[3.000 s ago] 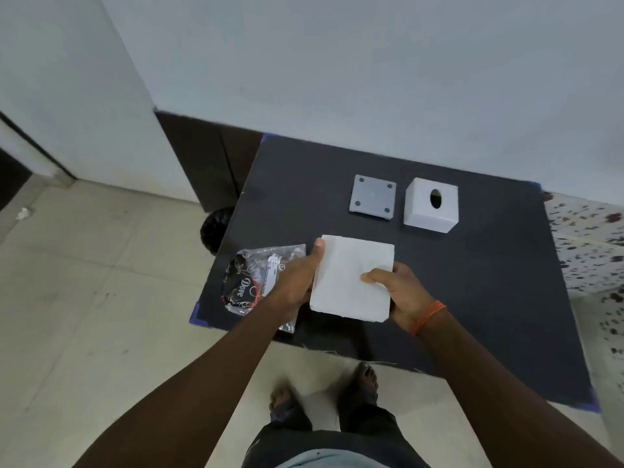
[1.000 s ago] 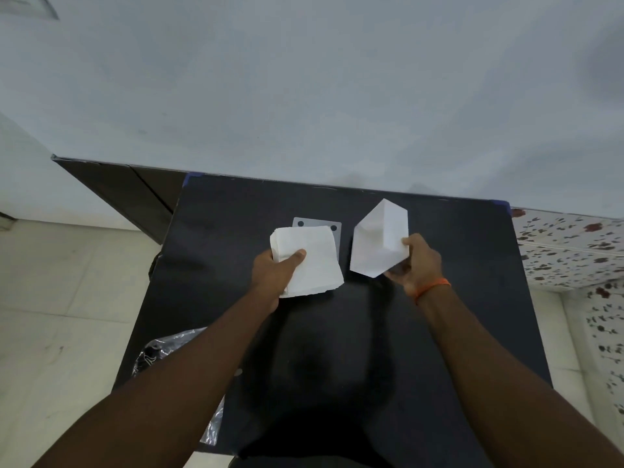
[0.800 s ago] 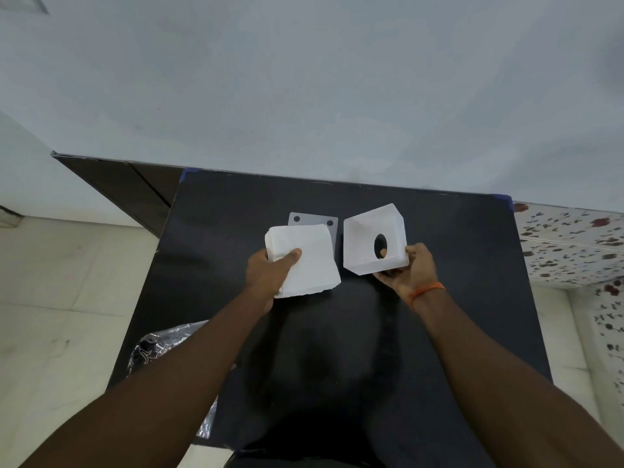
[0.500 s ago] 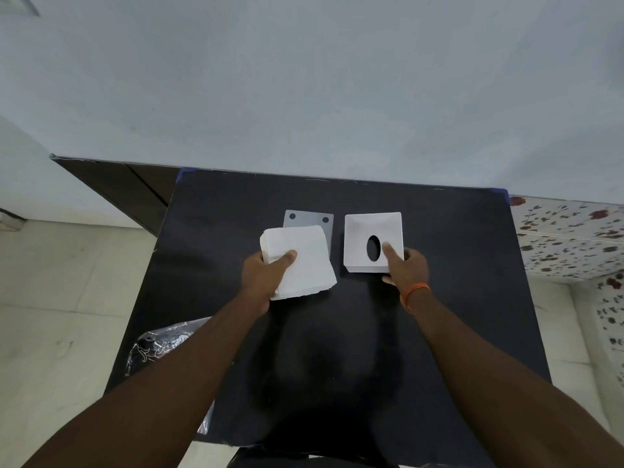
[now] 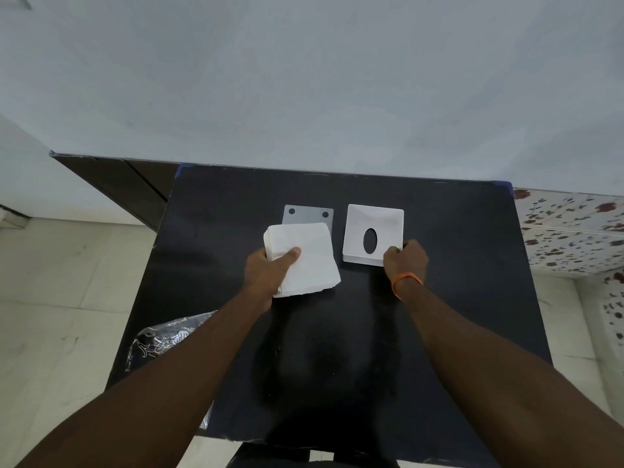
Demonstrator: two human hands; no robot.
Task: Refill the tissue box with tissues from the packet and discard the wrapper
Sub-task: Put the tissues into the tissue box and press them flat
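Note:
A thick stack of white tissues (image 5: 305, 256) is held above the black table (image 5: 456, 298) by my left hand (image 5: 270, 273), thumb on top. The white tissue box (image 5: 373, 233) rests on the table with its oval slot facing up. My right hand (image 5: 405, 260) grips the box's near right corner. A grey base plate (image 5: 309, 216) with round holes lies behind the tissues, partly covered by them. The clear printed wrapper (image 5: 169, 337) lies at the table's near left edge, partly hidden by my left forearm.
A pale wall stands just behind the table. A dark cabinet (image 5: 118, 180) sits at the back left. Tiled floor surrounds the table, and a speckled surface (image 5: 574, 228) adjoins it on the right.
My right hand tilted the tissue box up, then set it down slot up and slid to its near right corner. The left hand kept hold of the tissue stack near the plate.

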